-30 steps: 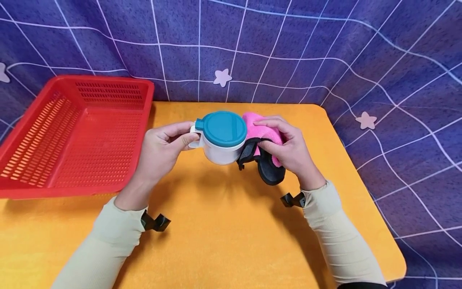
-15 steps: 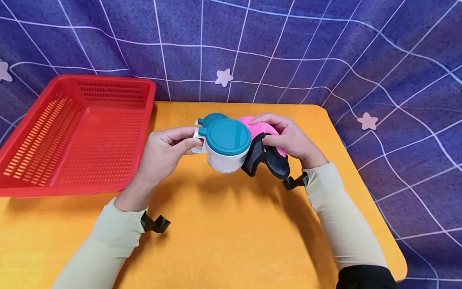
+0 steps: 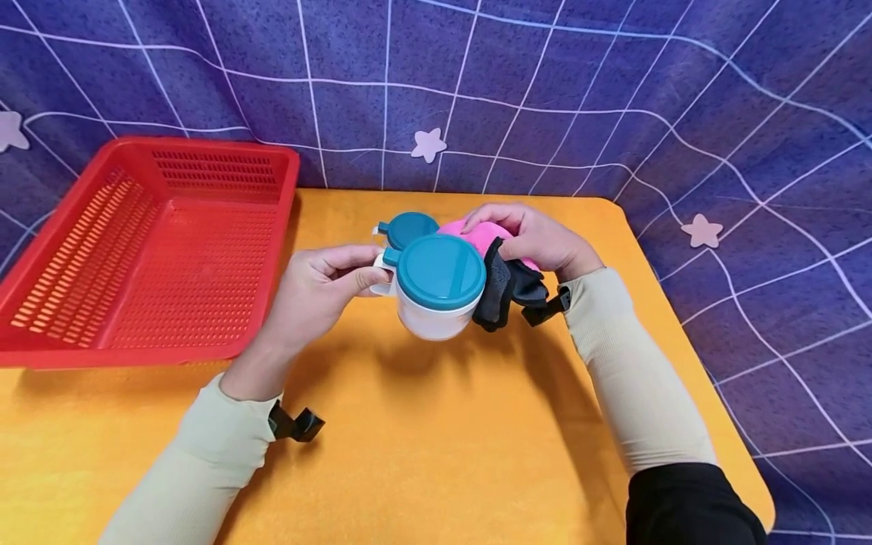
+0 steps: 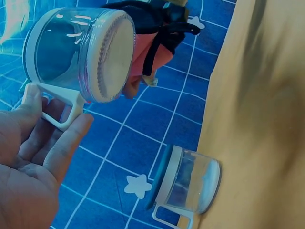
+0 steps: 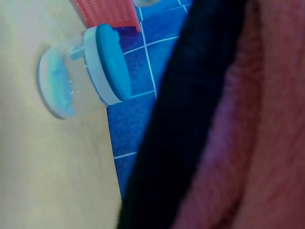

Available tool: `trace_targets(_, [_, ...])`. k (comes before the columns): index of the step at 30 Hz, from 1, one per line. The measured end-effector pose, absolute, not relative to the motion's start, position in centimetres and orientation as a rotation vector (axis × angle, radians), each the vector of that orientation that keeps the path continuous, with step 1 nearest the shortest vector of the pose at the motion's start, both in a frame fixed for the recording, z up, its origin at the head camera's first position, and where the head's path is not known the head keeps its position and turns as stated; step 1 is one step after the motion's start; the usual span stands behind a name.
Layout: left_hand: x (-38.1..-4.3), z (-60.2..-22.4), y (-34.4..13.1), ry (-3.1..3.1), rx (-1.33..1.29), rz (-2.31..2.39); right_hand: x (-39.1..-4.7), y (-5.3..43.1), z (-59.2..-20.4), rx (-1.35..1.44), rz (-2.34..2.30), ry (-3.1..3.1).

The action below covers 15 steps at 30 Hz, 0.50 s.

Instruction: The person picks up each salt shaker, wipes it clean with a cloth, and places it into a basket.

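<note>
My left hand (image 3: 309, 295) pinches the white handle of a clear jar (image 3: 441, 276) with a teal lid, held above the table. In the left wrist view thumb and fingers close on that handle (image 4: 59, 107), and the jar's base faces the camera. My right hand (image 3: 541, 236) grips a soft pink fabric piece with black parts (image 3: 496, 291), right beside the jar; whether they touch is unclear. A second jar (image 3: 412, 228) of the same kind stands on the table behind, partly hidden in the head view. The right wrist view shows this standing jar (image 5: 78, 74) past dark and pink fabric.
A red perforated basket (image 3: 204, 352) stands at the left on the orange table (image 3: 422, 454). Behind and to the right hangs a blue curtain (image 3: 354, 113) with white grid lines and stars.
The held jar has come slightly nearer and to the right, so the second jar behind shows more. My right hand has shifted a little, and the black parts of the fabric hang differently.
</note>
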<state>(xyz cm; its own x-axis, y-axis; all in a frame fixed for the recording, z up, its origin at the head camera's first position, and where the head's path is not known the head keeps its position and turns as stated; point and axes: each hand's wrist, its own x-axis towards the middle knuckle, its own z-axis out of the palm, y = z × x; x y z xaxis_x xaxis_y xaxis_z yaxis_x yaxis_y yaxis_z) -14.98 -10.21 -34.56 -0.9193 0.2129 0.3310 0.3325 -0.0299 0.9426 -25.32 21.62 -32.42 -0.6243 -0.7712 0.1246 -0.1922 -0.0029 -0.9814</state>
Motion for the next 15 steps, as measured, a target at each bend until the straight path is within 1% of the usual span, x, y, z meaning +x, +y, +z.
trace_targets(15, [-13.9,-35.2,-9.7,-2.152,-0.766,-2.046,-27.7,19.5,-30.9,-1.247,-1.334,1.671])
